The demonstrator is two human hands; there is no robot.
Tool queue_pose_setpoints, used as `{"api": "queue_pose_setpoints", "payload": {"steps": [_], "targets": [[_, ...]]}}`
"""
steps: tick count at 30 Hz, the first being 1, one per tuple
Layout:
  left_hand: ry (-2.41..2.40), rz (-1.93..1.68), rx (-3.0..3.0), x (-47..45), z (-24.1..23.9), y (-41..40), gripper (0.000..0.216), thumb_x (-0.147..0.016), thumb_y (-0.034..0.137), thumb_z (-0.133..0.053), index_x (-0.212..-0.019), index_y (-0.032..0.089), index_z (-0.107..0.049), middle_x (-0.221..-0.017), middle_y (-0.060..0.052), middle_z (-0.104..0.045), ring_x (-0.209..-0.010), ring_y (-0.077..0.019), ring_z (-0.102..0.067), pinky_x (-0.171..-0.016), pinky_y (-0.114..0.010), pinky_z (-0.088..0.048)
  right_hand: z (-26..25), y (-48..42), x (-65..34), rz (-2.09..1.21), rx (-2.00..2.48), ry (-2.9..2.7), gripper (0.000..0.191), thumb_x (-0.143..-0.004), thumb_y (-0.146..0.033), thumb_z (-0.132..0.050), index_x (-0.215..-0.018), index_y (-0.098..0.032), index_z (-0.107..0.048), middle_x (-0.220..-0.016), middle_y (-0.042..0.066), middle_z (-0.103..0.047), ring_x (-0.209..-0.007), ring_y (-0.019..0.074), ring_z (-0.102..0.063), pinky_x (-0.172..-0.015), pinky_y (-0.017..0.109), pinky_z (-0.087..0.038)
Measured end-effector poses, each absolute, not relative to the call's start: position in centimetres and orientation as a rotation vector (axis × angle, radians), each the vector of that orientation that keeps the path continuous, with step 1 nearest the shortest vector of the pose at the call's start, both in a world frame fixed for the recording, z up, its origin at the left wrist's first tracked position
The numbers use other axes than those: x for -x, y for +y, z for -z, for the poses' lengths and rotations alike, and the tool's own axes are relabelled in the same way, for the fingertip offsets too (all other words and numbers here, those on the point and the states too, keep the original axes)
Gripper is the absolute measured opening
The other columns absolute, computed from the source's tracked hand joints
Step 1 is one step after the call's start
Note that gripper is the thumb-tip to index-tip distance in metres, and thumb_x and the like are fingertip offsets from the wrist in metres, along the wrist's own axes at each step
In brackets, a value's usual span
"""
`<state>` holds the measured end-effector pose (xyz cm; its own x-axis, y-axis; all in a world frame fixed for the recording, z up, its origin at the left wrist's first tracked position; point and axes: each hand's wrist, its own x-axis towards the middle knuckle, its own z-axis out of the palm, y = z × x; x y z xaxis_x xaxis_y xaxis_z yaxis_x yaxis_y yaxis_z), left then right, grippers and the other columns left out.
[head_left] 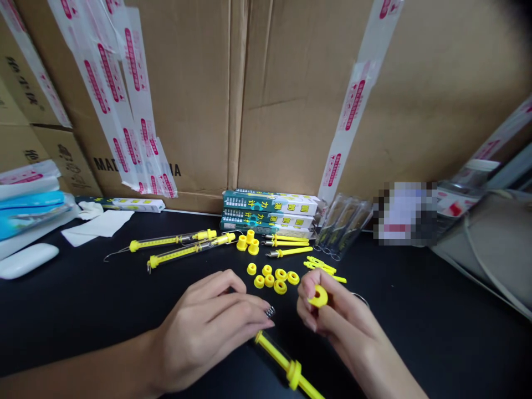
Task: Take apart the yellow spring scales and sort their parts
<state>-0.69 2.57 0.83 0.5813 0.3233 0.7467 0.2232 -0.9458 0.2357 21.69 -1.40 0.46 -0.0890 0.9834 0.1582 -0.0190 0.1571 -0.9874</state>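
Observation:
My left hand (208, 327) pinches a small dark metal coil spring (270, 312) between its fingertips. In my right hand (336, 318) is a yellow plastic cap (318, 297) with a hole through it, gripped by thumb and fingers. Below and between the hands lies a partly built spring scale (286, 367), a clear tube with a yellow rod and a yellow collar. Just beyond the hands sit several loose yellow rings (280, 286). Yellow strips (322, 265) rest behind my right hand, and a thin wire loop (361, 299) shows beside it.
Two spring scales (189, 250) lie at left. Further back are yellow bushings (250, 241), yellow rods with metal ends (291, 251), clear tubes (344, 224) and stacked printed boxes (270, 210). A white case (29, 260), tissue (100, 224) and plastic bottle (461, 194) flank them before large cartons (286, 111).

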Motion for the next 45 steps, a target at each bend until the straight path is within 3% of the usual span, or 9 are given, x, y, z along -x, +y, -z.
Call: {"api": "queue_pose_setpoints", "payload": {"steps": [4,8,12,19,26,31,36,45], "targets": [[0.479,-1.331,-2.641,0.8,-0.7,2.5,0.020,-0.087,0.003,-0.072,-0.103,0.013,-0.066,-0.098,-0.003,-0.077,-0.078,-0.0155,-0.052,-0.068,-0.027,-0.050,-0.2,-2.7,-20.8,-0.995,1.114,-1.561,0.008,-0.086,-0.018,-0.054,-0.091,-0.026,-0.053,-0.075,-0.004,-0.048,-0.062,0.0128,-0.046,-0.057,0.022,-0.045],[0.472,-1.325,-2.622,0.8,-0.9,2.3,0.021,-0.087,0.001,-0.070,-0.104,0.014,-0.064,-0.099,-0.003,-0.076,-0.078,-0.0157,-0.052,-0.068,-0.026,-0.050,-0.3,-3.3,-20.0,-0.653,1.224,-1.804,0.026,-0.086,-0.025,-0.068,-0.108,-0.028,-0.056,-0.075,-0.006,-0.059,-0.057,0.0126,-0.057,-0.053,0.020,-0.051],[0.461,-1.292,-2.656,1.0,-0.9,2.3,0.025,-0.084,-0.004,-0.069,-0.098,0.016,-0.065,-0.099,-0.001,-0.077,-0.075,-0.0154,-0.050,-0.067,-0.027,-0.047,-0.1,-2.9,-20.0,-0.412,1.196,-1.919,0.005,-0.092,-0.028,-0.067,-0.095,-0.027,-0.063,-0.082,-0.004,-0.072,-0.064,0.0122,-0.067,-0.065,0.019,-0.056],[0.464,-1.308,-2.685,0.9,-0.6,2.5,0.023,-0.084,-0.002,-0.072,-0.095,0.016,-0.063,-0.095,0.000,-0.077,-0.075,-0.0155,-0.051,-0.069,-0.028,-0.045,-0.2,-2.8,-19.9,-0.336,1.166,-1.915,0.003,-0.093,-0.024,-0.065,-0.094,-0.026,-0.067,-0.085,-0.005,-0.075,-0.072,0.0112,-0.072,-0.070,0.015,-0.056],[0.564,-1.298,-2.687,0.3,-1.3,2.5,0.017,-0.088,0.018,-0.075,-0.099,0.015,-0.061,-0.096,-0.003,-0.074,-0.085,-0.0181,-0.055,-0.077,-0.029,-0.050,-2.9,0.4,-24.0,-0.092,1.261,-1.906,0.009,-0.090,-0.023,-0.063,-0.093,-0.024,-0.071,-0.090,-0.002,-0.078,-0.076,0.0138,-0.074,-0.075,0.020,-0.057],[0.551,-1.260,-2.680,0.3,-1.2,2.6,0.015,-0.089,0.016,-0.073,-0.095,0.016,-0.060,-0.089,-0.002,-0.072,-0.080,-0.0179,-0.054,-0.073,-0.030,-0.051,-3.1,2.8,-28.5,-0.062,1.442,-2.181,0.010,-0.083,-0.020,-0.064,-0.084,-0.023,-0.073,-0.079,0.000,-0.079,-0.067,0.0181,-0.075,-0.065,0.027,-0.059],[0.539,-1.210,-2.693,0.2,-1.4,2.6,0.013,-0.090,0.016,-0.072,-0.090,0.016,-0.060,-0.085,-0.001,-0.071,-0.079,-0.0172,-0.053,-0.073,-0.030,-0.049,-2.1,3.1,-29.0,-0.120,1.467,-2.250,0.012,-0.080,-0.015,-0.065,-0.081,-0.024,-0.074,-0.080,0.001,-0.080,-0.071,0.0207,-0.077,-0.067,0.030,-0.060],[0.510,-1.131,-2.691,0.2,-1.1,2.8,0.012,-0.092,0.021,-0.070,-0.093,0.017,-0.060,-0.085,-0.001,-0.069,-0.082,-0.0183,-0.051,-0.075,-0.032,-0.045,-1.9,3.1,-29.2,-0.100,1.580,-2.206,0.013,-0.077,-0.021,-0.075,-0.090,-0.023,-0.071,-0.080,0.002,-0.079,-0.058,0.0199,-0.072,-0.060,0.029,-0.056]]}}
